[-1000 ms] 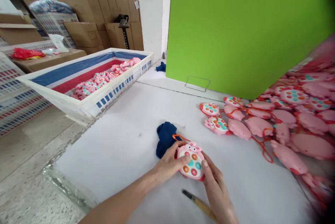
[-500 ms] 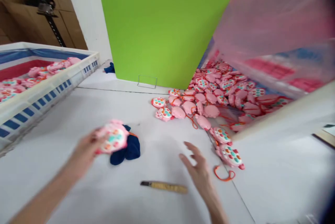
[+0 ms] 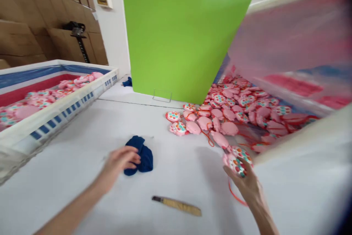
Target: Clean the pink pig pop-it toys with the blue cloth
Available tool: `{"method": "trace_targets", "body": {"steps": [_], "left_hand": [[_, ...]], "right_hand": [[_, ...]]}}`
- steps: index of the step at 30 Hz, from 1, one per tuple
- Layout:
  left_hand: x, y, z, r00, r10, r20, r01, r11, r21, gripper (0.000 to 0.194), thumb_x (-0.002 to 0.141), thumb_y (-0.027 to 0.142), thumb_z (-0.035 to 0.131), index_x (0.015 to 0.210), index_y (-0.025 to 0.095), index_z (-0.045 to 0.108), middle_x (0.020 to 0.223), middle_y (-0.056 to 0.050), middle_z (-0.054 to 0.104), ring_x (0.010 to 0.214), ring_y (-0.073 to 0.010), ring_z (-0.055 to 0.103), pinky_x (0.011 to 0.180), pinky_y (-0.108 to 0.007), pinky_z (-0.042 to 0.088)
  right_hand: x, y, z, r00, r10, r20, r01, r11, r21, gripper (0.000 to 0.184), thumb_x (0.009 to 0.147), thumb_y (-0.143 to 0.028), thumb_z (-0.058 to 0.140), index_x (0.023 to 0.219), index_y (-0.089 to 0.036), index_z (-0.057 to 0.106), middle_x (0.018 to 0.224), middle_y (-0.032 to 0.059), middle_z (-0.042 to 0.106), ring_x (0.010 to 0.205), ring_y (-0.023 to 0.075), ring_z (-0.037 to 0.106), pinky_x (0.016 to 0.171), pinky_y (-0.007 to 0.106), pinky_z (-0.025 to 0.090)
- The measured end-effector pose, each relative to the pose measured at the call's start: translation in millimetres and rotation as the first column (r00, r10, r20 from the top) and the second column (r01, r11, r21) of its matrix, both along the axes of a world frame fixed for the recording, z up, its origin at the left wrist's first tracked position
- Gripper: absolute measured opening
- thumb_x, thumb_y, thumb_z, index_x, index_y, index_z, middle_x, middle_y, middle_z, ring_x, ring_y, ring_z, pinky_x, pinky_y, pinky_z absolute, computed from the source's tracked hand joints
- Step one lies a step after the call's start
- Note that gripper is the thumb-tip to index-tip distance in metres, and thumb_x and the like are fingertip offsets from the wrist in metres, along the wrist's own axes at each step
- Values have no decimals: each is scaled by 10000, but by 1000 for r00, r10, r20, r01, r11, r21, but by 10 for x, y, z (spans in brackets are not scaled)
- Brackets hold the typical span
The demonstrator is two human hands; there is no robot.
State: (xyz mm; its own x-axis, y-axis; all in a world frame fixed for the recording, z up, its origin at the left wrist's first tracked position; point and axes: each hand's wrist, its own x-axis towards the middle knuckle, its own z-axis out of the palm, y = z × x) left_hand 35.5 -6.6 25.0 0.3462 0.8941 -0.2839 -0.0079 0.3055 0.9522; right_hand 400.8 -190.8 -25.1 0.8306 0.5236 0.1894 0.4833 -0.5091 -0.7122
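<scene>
My right hand [image 3: 246, 183] grips a pink pig-shaped toy [image 3: 235, 164] with coloured buttons, at the near edge of a heap of the same toys [image 3: 233, 112]. Its orange cord [image 3: 235, 195] trails on the white table under my wrist. My left hand [image 3: 121, 160] hovers low over the table with loose fingers and nothing in it, its fingertips just touching a crumpled blue cloth [image 3: 141, 154]. A knife with a wooden handle [image 3: 177, 204] lies on the table between my hands.
A white crate [image 3: 59, 108] lined in blue and red holds several pink toys at the left. A green panel [image 3: 178, 40] stands at the back. A tilted container with plastic lining [image 3: 291, 44] spills the heap at right. Cardboard boxes [image 3: 24, 33] are stacked behind.
My left hand carried the toy leftward and no longer holds it. My right hand reached right and took a pink toy from the heap's edge. The view swung right.
</scene>
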Motion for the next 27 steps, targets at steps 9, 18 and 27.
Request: {"method": "trace_targets", "body": {"steps": [9,18,27], "left_hand": [[618,-339,-342,933,-255,255,245,967,70,568,791,524,571,1222,157,523,1016,-111,633,886,-213,618,715,-323,506],[368,-126,-396,922,-292,252,298,954,15,522,809,547,531,1109,131,630,777,-74,643,650,-136,562,589,-259,483],[346,-133,-327,974,-120,190,102,990,100,470,799,526,553,1023,118,620,820,-66,637,705,-156,596,607,-255,496]], "right_hand": [[-1753,1044,84,808,539,-237,-466,831,303,940,622,-511,701,1391,-141,306,1246,174,465,1025,275,553,833,392,477],[-1605,988,66,486,597,-638,-401,801,445,456,670,-474,715,1007,-176,641,881,65,689,723,197,614,593,298,505],[-1761,938,112,309,585,-750,-371,800,471,424,673,-436,723,1023,-205,661,832,31,673,691,170,575,576,268,471]]}}
